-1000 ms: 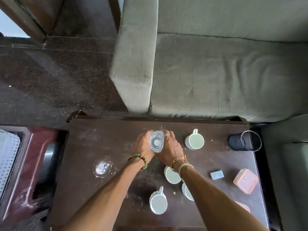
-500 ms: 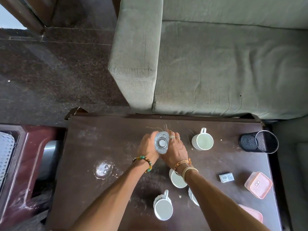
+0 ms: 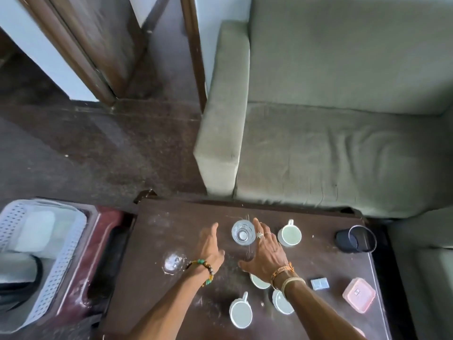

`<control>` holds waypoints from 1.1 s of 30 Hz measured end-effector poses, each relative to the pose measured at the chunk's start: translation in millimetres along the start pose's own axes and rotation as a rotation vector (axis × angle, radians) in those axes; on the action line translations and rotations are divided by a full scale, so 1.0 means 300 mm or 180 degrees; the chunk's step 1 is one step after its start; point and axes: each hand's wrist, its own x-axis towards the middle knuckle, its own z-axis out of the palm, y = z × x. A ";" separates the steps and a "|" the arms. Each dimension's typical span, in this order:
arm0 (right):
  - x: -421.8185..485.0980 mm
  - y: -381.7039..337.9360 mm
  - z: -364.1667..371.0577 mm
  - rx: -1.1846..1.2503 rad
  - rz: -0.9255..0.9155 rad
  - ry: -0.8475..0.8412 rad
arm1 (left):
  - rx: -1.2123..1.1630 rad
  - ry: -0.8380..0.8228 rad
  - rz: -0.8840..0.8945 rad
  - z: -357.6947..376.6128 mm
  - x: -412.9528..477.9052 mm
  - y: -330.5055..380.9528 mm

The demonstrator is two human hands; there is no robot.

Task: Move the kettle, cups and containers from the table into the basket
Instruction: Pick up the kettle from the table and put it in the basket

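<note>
No legible text, label, brand, number or sign. The orange wristband (image 3: pixel 282 269) on the right wrist bears dark markings, and the pink container lid (image 3: pixel 358 294) a small emblem; both are too small to read.

A glass (image 3: pixel 243 232) is standing on the table (image 3: pixel 171 229) near its far edge, between the left hand (image 3: pixel 211 251) and the right hand (image 3: pixel 266 253), both spread open. Right of the glass a cup (image 3: pixel 289 235) is sitting, and further right a holder (image 3: pixel 355 239) is lying on its side. Nearer the person, three more cups (image 3: pixel 240 312) are standing, two partly under the right wrist. A box (image 3: pixel 359 295) is lying to their right, a small packet (image 3: pixel 320 283) between. The basket (image 3: pixel 49 253) is sitting left of the table, the sofa (image 3: pixel 331 155) behind it.
</note>
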 end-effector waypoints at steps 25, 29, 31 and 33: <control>-0.886 -0.803 -0.167 -0.0350 -0.1392 0.0582 | -0.0851 0.1664 0.0241 -0.559 -1.037 -0.374; -1.056 -0.933 0.023 -0.0340 -0.1556 0.0364 | -0.0695 0.1867 -0.0108 -0.531 -1.252 -0.618; -1.123 -0.993 0.109 -0.0376 -0.1656 0.0263 | -0.0610 0.1931 -0.0212 -0.526 -1.340 -0.717; -1.181 -1.060 0.175 -0.0415 -0.1786 0.0175 | -0.0608 0.2000 -0.0328 -0.535 -1.417 -0.805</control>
